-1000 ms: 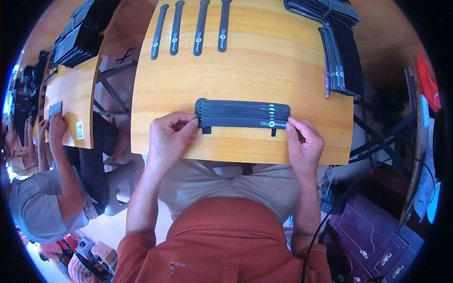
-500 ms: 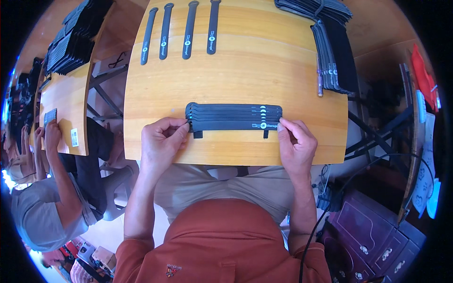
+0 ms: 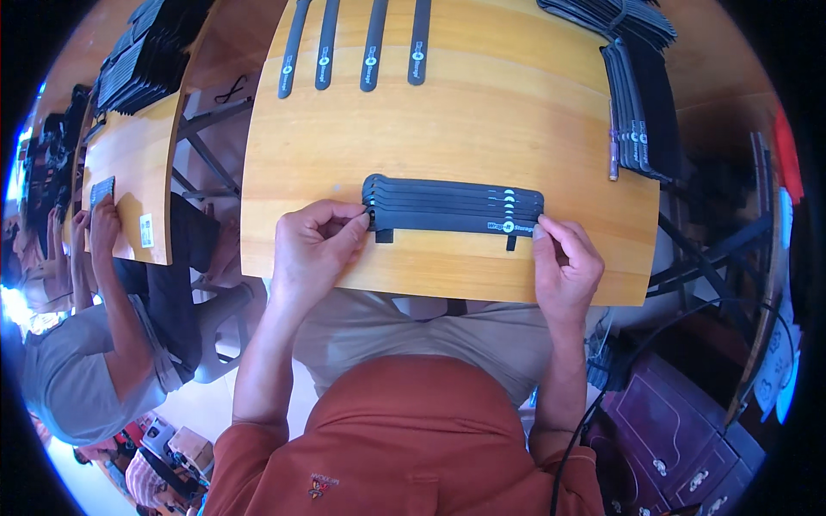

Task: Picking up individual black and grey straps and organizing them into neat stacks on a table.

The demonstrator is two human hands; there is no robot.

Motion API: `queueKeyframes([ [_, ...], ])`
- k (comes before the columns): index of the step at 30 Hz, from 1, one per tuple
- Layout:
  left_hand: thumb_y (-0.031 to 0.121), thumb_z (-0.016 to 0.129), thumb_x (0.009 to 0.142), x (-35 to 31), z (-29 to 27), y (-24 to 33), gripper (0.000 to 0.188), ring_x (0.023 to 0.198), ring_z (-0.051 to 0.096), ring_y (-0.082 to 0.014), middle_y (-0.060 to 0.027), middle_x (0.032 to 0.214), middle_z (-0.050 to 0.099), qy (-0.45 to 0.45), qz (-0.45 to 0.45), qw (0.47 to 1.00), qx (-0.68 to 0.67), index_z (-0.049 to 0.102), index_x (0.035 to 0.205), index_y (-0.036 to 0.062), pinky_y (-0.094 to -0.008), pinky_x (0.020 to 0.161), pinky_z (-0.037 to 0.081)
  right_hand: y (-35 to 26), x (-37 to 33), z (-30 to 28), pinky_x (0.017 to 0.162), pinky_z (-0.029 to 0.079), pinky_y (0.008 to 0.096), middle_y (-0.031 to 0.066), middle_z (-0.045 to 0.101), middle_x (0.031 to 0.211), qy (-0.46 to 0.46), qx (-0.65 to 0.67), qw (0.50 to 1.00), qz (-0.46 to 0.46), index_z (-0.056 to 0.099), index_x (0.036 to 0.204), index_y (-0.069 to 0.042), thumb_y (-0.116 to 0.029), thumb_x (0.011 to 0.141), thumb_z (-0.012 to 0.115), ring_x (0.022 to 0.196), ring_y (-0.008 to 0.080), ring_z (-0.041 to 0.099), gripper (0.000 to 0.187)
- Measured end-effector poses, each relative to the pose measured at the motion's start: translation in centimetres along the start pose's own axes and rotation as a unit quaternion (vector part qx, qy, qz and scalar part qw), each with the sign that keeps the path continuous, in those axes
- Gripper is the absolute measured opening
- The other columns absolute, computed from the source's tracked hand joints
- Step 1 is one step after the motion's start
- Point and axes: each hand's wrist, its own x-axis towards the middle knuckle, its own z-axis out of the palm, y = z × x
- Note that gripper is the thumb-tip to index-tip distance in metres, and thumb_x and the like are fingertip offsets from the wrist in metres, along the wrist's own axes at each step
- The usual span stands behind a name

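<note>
A fanned stack of dark grey straps (image 3: 447,205) lies crosswise near the front edge of the table, each strap overlapping the one behind it. The nearest strap (image 3: 430,222) carries pale printing and a round light mark toward its right end. At its left end, my left hand (image 3: 317,245) pinches the strap between thumb and fingertips. My right hand (image 3: 568,258) pinches the opposite end in the same way. Two short black tabs (image 3: 384,236) stick out from beneath the front strap. Farther back, several single straps (image 3: 372,52) lie lengthwise in a spaced row.
A pile of dark straps (image 3: 632,112) sits at the table's right edge, with a slim pen-like stick (image 3: 613,142) beside it. More bundled straps (image 3: 607,15) lie behind. On the left, a co-worker (image 3: 86,361) handles a small strap bundle (image 3: 101,189) at another table (image 3: 129,206).
The whole view has shifted, so the table and straps appear farther right and the back row is higher. Both hands keep their pinch on the front strap.
</note>
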Motion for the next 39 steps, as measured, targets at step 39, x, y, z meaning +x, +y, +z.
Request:
queueKeyframes([
  [39,0.003,0.074,0.097,-0.12,0.36,0.13,0.011,0.063,0.061,-0.0043,-0.0024,0.074,0.071,0.026,0.005,0.999,0.027,0.076,0.102,-0.0061,-0.0214,0.058,0.049,0.12,0.06,0.31,0.057,0.050,0.0311,0.0127,0.069,0.082,0.009,-0.020,1.000,-0.020,0.075,0.100,0.004,0.004,0.091,0.074,0.065,0.0198,0.066,0.009],
])
